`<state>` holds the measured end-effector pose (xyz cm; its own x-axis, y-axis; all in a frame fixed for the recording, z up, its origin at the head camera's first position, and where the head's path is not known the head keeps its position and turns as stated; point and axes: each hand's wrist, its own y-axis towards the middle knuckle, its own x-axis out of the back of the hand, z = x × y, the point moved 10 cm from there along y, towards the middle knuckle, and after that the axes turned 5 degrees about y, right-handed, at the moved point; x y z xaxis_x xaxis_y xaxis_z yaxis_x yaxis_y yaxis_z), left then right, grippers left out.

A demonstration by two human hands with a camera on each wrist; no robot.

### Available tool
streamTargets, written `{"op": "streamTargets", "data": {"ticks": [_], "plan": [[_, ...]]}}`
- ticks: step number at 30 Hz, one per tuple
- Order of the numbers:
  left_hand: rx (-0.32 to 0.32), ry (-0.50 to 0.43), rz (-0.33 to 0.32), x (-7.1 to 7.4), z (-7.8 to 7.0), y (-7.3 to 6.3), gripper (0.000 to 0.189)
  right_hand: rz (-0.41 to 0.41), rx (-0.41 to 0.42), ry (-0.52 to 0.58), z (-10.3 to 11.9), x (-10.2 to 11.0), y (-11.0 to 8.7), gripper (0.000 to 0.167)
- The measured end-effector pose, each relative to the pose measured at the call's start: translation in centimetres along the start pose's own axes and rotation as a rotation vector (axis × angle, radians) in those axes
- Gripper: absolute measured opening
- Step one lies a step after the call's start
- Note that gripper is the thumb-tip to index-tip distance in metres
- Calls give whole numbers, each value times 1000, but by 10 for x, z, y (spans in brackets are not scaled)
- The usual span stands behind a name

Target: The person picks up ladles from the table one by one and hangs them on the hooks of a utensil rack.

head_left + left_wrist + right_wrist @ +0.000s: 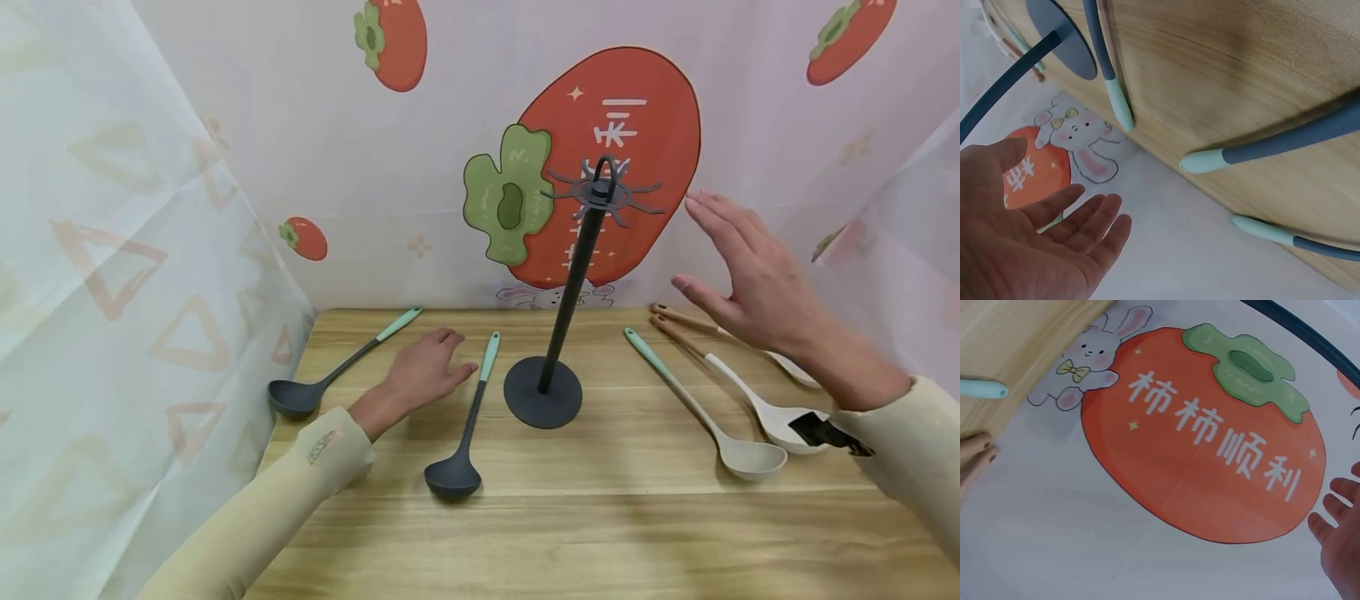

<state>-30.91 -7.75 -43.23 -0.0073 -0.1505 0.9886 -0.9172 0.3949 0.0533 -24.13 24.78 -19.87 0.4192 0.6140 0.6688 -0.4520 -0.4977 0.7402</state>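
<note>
Nothing is held in either hand. My left hand (422,371) is over the table between two dark ladles, its fingers loosely bent and apart from the thumb. A dark ladle with a mint handle end (453,475) lies to its right, another dark ladle (296,398) to its left. In the left wrist view a third mint-ended handle (1285,145) shows between them; the left hand and arm hide it in the head view. My right hand (765,275) is raised, fingers extended, beside the hooked top of a dark utensil stand (573,283).
Right of the stand lie a beige spoon-shaped utensil (750,458) with a mint handle end, a white utensil with a brown handle (780,421) and another brown-handled one (686,318). A printed cloth (420,192) hangs behind the wooden table (555,533).
</note>
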Motion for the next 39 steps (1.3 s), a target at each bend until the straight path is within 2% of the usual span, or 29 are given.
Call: {"op": "streamTargets", "data": {"ticks": [9, 15, 22, 26, 29, 33, 39], "plan": [[27, -59, 44, -14, -4, 9, 62, -114, 131, 88, 44, 24, 29, 75], [37, -91, 47, -20, -8, 16, 60, -151, 213, 127, 67, 29, 44, 70], [37, -102, 61, -27, -11, 26, 57, -91, 234, 118, 71, 25, 51, 70], [22, -87, 76, -29, -14, 33, 42, -76, 242, 117, 72, 23, 53, 70], [37, -74, 97, -32, -14, 38, 35, -70, 248, 117, 72, 23, 55, 69], [69, -68, 138, -40, -12, 45, 41, -55, 252, 112, 73, 21, 57, 67], [67, -56, 179, -52, -15, 54, 52, -32, 264, 112, 72, 18, 56, 68]]}}
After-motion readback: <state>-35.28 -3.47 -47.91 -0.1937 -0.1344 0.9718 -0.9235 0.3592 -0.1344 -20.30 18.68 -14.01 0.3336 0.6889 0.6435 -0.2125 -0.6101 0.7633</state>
